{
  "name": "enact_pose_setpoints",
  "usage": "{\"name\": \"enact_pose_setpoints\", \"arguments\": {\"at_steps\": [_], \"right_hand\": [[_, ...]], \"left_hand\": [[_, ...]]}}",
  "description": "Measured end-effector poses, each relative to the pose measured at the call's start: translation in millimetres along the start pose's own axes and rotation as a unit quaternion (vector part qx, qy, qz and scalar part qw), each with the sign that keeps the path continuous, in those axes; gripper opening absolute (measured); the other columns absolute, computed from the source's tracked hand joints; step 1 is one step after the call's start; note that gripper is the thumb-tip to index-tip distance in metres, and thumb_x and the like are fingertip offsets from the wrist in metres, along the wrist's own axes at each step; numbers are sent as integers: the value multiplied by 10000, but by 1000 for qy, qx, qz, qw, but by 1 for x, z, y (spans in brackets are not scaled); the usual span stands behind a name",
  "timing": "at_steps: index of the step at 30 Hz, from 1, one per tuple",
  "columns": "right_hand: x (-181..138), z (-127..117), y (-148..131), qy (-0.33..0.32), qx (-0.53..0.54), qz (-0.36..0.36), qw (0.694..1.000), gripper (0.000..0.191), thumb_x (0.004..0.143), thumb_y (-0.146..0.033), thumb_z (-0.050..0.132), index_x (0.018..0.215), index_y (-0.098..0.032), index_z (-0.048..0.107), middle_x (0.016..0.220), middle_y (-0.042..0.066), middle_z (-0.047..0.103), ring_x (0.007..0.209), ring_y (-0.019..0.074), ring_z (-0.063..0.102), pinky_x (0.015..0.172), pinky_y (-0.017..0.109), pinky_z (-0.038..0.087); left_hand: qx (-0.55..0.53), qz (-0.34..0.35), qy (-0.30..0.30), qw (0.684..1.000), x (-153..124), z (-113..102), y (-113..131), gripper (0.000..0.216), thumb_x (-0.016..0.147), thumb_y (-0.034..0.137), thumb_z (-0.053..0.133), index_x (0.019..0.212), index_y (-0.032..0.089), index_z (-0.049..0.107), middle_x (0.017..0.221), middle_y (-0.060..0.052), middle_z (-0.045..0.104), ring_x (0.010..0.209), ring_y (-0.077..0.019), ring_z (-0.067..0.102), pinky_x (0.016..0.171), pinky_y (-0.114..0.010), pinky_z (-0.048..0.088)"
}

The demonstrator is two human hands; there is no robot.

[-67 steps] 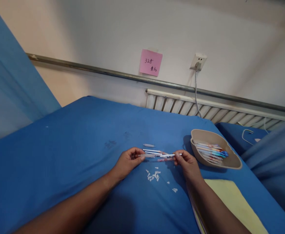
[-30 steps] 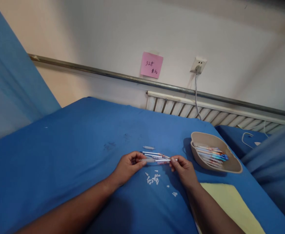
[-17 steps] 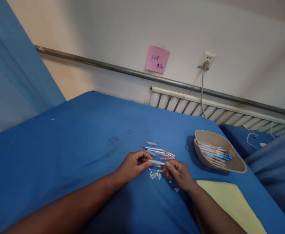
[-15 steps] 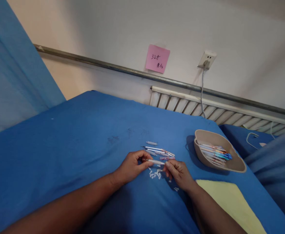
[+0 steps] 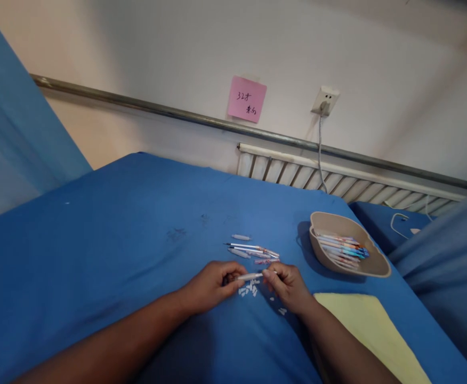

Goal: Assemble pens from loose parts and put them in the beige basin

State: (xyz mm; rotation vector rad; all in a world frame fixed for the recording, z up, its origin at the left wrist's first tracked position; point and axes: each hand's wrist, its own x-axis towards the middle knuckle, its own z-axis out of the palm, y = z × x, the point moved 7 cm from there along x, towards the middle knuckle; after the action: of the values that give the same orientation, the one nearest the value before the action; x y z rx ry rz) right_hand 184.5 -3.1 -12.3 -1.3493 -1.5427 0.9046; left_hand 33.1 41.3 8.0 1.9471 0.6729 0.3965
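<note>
My left hand (image 5: 207, 287) is closed around one end of a whitish pen (image 5: 251, 276), held nearly level above the blue sheet. The fingertips of my right hand (image 5: 291, 288) pinch the pen's other, slimmer end. Just below the pen lie several small white plastic pieces (image 5: 248, 289), with a few more (image 5: 282, 311) under my right wrist. Beyond my hands are pen refills (image 5: 245, 246), a pale pen grip (image 5: 241, 237) and a pink-patterned pen barrel (image 5: 266, 261). My fingers hide both ends of the held pen.
A beige basin (image 5: 377, 271) with several pens (image 5: 339, 248) in it stands at the right. In front of it lies a folded yellow cloth (image 5: 367, 320). A metal rail (image 5: 177, 115) and a radiator (image 5: 285, 169) run along the wall behind.
My hands have come a little closer together on the pen and moved slightly lower in the view. The whole view has shifted a little.
</note>
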Motion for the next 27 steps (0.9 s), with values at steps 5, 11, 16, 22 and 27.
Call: {"name": "enact_pose_setpoints", "arguments": {"at_steps": [5,11,16,22,27], "right_hand": [[-2,2,-4,-32,-37,-15,999,316,827,-407,546,607,-182,569,505,-32,494,483,93,431,502,213,327],[-3,-15,0,-77,59,39,995,308,801,-470,560,738,-169,562,595,-32,510,527,87,446,519,210,349],[-33,-20,16,-231,-36,159,959,316,630,-369,743,788,-186,540,623,-50,524,542,87,447,504,202,327],[-41,-15,-1,-161,-250,122,947,227,668,-150,644,857,-209,533,746,-26,596,646,113,514,552,208,321],[-12,15,-5,-85,-241,57,965,142,746,-104,533,859,-188,521,824,21,599,735,135,540,673,230,383]], "left_hand": [[69,23,-36,997,-3,5,1,169,826,301,527,906,194,632,722,17,596,647,-118,519,605,-200,372],[-70,-39,-15,997,6,3,-18,203,814,346,553,904,167,587,742,3,610,687,-130,545,640,-220,409],[-199,-79,50,976,13,-7,-32,220,759,343,614,880,167,563,813,-23,651,682,-125,574,681,-255,450],[-253,-106,88,958,14,-13,-38,253,698,333,677,839,165,552,763,-11,659,609,-100,561,623,-240,447],[-273,-108,95,951,15,-13,-42,263,682,320,696,841,161,559,747,-5,665,574,-85,553,584,-221,438]]}}
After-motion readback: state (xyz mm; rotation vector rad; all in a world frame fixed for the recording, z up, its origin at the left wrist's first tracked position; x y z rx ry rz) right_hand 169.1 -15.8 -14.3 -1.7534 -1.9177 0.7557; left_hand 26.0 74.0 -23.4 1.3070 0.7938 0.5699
